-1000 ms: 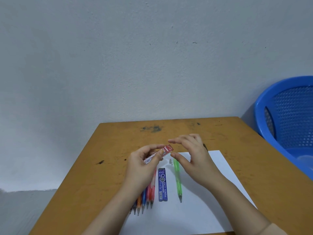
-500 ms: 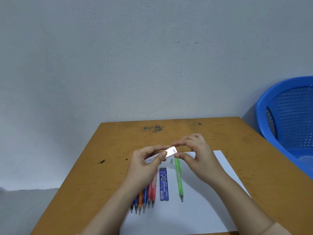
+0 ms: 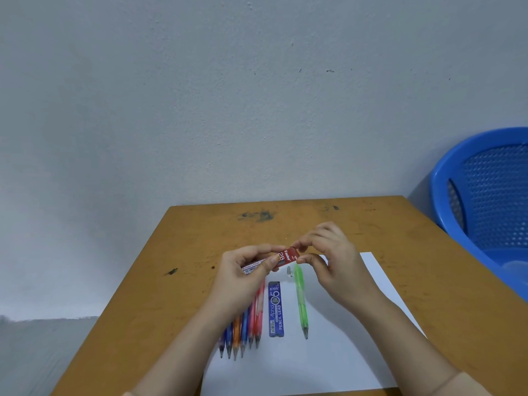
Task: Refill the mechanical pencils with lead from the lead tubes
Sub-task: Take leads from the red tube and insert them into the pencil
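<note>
Over a worn wooden table (image 3: 200, 238), the left hand (image 3: 243, 277) pinched a red lead tube (image 3: 285, 256) in curled fingers while the right hand (image 3: 337, 261) nipped its cap end between thumb and forefinger, its long axis running nearly level from left fingers to right fingertips. Refilling looked barely begun: the green pencil (image 3: 301, 304) lay just below the right thumb, and the other pencils (image 3: 243, 330) under the left wrist seemed untouched.

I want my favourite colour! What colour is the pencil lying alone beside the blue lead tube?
The lone pencil is bright green; the head view shows it best.
</note>
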Available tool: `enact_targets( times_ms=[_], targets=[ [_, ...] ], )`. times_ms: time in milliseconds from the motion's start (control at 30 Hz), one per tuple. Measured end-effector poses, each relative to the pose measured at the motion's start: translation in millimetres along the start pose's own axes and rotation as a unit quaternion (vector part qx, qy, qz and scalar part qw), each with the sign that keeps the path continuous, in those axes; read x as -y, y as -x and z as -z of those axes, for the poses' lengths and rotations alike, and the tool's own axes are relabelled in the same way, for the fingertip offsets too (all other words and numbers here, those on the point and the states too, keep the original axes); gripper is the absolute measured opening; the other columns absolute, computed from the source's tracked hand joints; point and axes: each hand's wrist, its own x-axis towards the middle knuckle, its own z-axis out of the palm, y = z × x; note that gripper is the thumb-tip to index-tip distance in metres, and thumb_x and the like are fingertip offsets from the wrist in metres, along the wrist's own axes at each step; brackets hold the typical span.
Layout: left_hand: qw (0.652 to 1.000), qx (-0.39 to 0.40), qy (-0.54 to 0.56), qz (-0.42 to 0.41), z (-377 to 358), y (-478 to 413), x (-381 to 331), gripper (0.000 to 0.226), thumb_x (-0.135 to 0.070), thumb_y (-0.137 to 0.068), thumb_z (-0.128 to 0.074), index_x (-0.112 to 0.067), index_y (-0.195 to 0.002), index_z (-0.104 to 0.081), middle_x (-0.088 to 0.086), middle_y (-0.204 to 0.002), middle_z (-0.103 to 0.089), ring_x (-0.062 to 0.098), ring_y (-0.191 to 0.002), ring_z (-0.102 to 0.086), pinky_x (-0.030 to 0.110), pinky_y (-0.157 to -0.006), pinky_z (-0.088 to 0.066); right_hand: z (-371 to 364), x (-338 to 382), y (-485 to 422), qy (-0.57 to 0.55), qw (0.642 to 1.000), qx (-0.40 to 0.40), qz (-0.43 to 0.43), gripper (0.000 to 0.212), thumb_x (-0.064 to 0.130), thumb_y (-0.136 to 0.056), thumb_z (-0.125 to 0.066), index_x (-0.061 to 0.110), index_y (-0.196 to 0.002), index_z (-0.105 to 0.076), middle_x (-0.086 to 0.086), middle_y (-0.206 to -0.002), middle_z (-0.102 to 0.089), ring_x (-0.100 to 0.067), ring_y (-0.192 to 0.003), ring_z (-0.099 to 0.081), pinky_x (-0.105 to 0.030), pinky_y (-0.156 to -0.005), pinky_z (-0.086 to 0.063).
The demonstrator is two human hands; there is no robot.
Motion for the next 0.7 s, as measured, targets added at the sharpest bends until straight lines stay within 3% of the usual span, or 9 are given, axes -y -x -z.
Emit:
enact_targets(
  times_ms=[267,500,600,700],
  targets=[
    [1.0,0.002,-0.003,-0.001,0.7,0.8,1.0,0.017,-0.017,-0.088,-0.063,-0.031,-0.09,-0.073,0.001,-0.084,-0.073,0.023,-0.074,-0.071,0.045,-0.067,-0.057,-4.7,-2.5,1.5,0.01,1.0,0.001,0.026,0.026,0.025,-0.09,-0.047,0.009,-0.089,-0.068,0.005,-0.084,-0.063,-0.004,-0.09,-0.042,-0.017,-0.077,-0.038],
    [1.0,0.001,-0.004,0.005,1.0,1.7,-1.4,0.015,-0.016,-0.088,-0.062,-0.029,-0.09,-0.071,-0.002,-0.082,-0.074,0.019,-0.071,-0.072,0.04,-0.066,-0.059,-3.1,-2.4,1.2,-0.041,0.999,0.004,-0.015,0.027,0.027,-0.093,-0.046,0.015,-0.089,-0.07,0.028,-0.084,-0.05,0.003,-0.09,-0.042,-0.006,-0.081,-0.033],
    [1.0,0.003,-0.002,0.004,1.4,1.2,-1.0,0.013,-0.017,-0.088,-0.063,-0.026,-0.093,-0.072,0.0,-0.084,-0.074,0.021,-0.071,-0.072,0.041,-0.065,-0.059,-1.9,-2.4,0.8,-0.062,0.997,0.026,-0.048,0.016,0.018,-0.09,-0.054,0.023,-0.091,-0.068,0.025,-0.086,-0.055,0.004,-0.094,-0.044,-0.007,-0.08,-0.033],
    [1.0,0.003,-0.002,-0.001,1.6,0.9,-0.3,0.015,-0.017,-0.088,-0.063,-0.027,-0.092,-0.072,0.0,-0.085,-0.073,0.022,-0.073,-0.071,0.039,-0.065,-0.058,3.2,1.3,1.0,-0.129,0.982,0.088,-0.109,0.029,0.013,-0.089,-0.061,0.042,-0.093,-0.061,0.022,-0.095,-0.059,0.003,-0.102,-0.045,-0.012,-0.078,-0.036]
  ],
)
